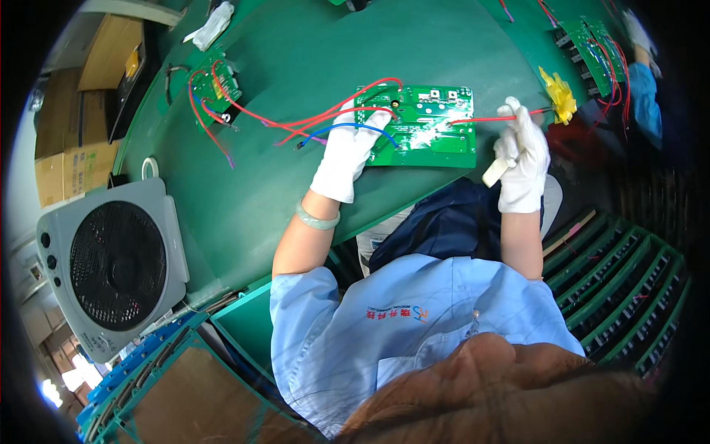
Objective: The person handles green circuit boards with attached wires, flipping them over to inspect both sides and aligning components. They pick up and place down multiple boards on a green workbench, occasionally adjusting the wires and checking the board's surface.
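Note:
A green circuit board (447,152) lies in front of me over the green table, with several red wires and a blue wire (347,126) running from its left part. My left hand (346,155), in a white glove, is closed on the board's left edge, among the wires. My right hand (525,159), also gloved, pinches a red wire (481,120) that stretches from the board's right half. A cream-coloured piece (497,172) sticks out below the curled fingers of that hand; its kind is hidden. Just beyond the fingertips is a crumpled yellow thing (560,96).
Another wired board (214,81) and a white glove (212,28) lie at the far left. A grey box fan (118,259) stands left. Boards with red wires (592,52) sit far right, near another person's hand (638,31). Green slotted racks (629,288) stand at my right.

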A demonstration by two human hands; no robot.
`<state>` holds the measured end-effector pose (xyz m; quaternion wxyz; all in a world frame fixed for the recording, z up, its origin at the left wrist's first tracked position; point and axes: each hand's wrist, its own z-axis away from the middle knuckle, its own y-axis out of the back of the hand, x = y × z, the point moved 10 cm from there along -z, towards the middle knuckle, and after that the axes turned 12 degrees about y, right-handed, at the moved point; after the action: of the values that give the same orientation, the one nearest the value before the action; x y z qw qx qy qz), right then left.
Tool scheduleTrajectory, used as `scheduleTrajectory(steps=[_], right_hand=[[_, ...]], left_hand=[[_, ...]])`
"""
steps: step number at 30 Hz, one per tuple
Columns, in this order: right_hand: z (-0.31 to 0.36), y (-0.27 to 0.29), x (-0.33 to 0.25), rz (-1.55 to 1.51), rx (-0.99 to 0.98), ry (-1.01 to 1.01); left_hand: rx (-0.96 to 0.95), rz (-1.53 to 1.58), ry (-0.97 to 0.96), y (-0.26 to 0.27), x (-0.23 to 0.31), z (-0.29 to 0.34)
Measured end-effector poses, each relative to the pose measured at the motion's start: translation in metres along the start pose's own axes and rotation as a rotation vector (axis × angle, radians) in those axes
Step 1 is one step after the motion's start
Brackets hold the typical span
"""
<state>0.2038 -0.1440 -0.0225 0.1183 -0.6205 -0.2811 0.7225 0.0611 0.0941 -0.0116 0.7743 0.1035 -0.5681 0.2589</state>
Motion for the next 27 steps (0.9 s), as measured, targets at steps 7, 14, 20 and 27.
scheduleTrajectory(steps=[7, 14, 20, 27], right_hand=[[0.026, 0.012, 0.036, -0.365, 0.195, -0.312], [0.033, 0.02, 0.044, -0.52, 0.12, -0.371], [0.044, 0.035, 0.049, -0.345, 0.185, -0.318], [0.077, 0.024, 0.02, 0.252, -0.051, -0.338]], left_hand=[[0.005, -0.051, 0.06, 0.003, -0.006, -0.004], [0.026, -0.056, 0.059, 0.003, -0.003, -0.004], [0.007, -0.393, -0.171, 0.001, 0.009, -0.002], [0.012, -0.744, -0.626, -0.009, 0.019, 0.022]])
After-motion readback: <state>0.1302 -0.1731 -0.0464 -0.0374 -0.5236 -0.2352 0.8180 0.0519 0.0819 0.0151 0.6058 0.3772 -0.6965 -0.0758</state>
